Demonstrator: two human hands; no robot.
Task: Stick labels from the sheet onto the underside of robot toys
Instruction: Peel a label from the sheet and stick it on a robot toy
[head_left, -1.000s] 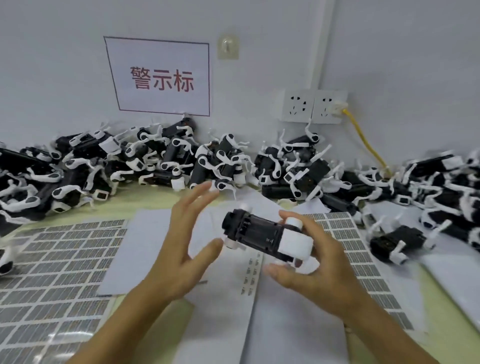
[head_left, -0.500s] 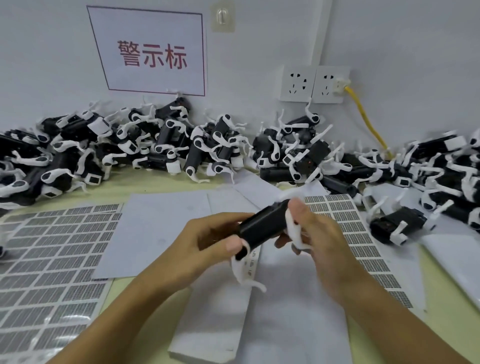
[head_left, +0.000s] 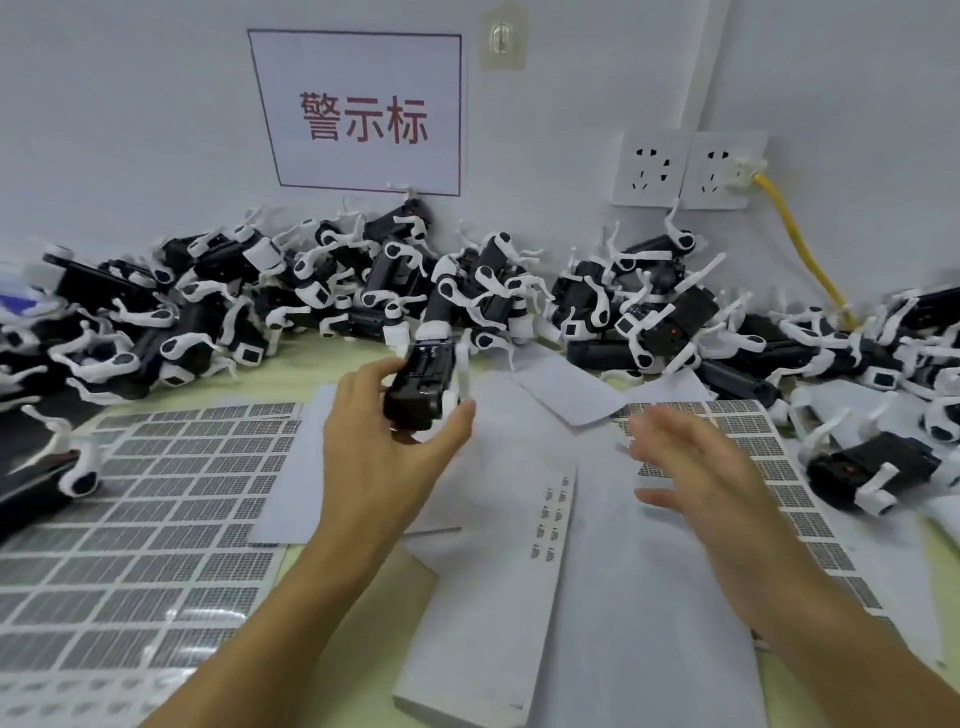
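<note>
Above the strip of labels (head_left: 551, 517): one robot toy (head_left: 422, 382) in my left hand (head_left: 382, 452), right hand (head_left: 696, 470) free.

Item: black-and-white toy, held up off the worktop (head_left: 332, 358), just left of and beyond the strip; its long axis runs away from me toward the heap of toys (head_left: 363, 291) at the wall. My left fingers (head_left: 457, 415) and thumb curl round its near end. Right hand, blurred, hovers right of the strip with fingers spread and holding nothing that I can see. It is the nearer hand to the strip, which lies just left of and below its fingers, so I judge the next label falls to it. Large label sheets (head_left: 156, 519) lie left of the strip.
</note>
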